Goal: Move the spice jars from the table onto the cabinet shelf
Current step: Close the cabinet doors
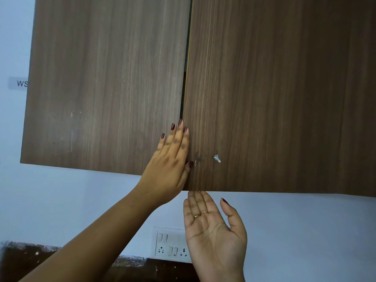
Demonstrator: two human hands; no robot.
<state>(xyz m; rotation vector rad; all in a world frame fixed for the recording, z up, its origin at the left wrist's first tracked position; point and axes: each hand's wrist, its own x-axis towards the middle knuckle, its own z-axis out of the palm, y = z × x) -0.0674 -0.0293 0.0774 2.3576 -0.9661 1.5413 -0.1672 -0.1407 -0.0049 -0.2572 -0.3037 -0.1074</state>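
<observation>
Overhead, item one: wall cabinet (pixel 264 37), two wood-grain doors, the right door (pixel 284 98) standing slightly proud of the left door (pixel 101 78), with a dark gap (pixel 186 78) between them; the shelf behind is hidden. Item two: pale wall (pixel 305 231) below, with open room for a door to swing toward the viewer. Item three: dark counter (pixel 30 259) at the bottom of view; spice jars not in view, so their place cannot be told. Item four: left hand (pixel 171 159), fingers straight, laid flat at the seam, holding nothing; whether its thumb catches the right door's edge cannot be told. Item five: right hand (pixel 211 226), palm up, fingers loose, tips touching the right door's bottom edge, holding nothing. Item six: switch plate (pixel 173 246) beside the right wrist. Item seven: chipped mark (pixel 217 158) near the door's lower corner. Risk, judged: no handle shows, so fingertips may slip off the thin edge; a door swung wide could meet the head; the left hand at the seam could be pinched.
</observation>
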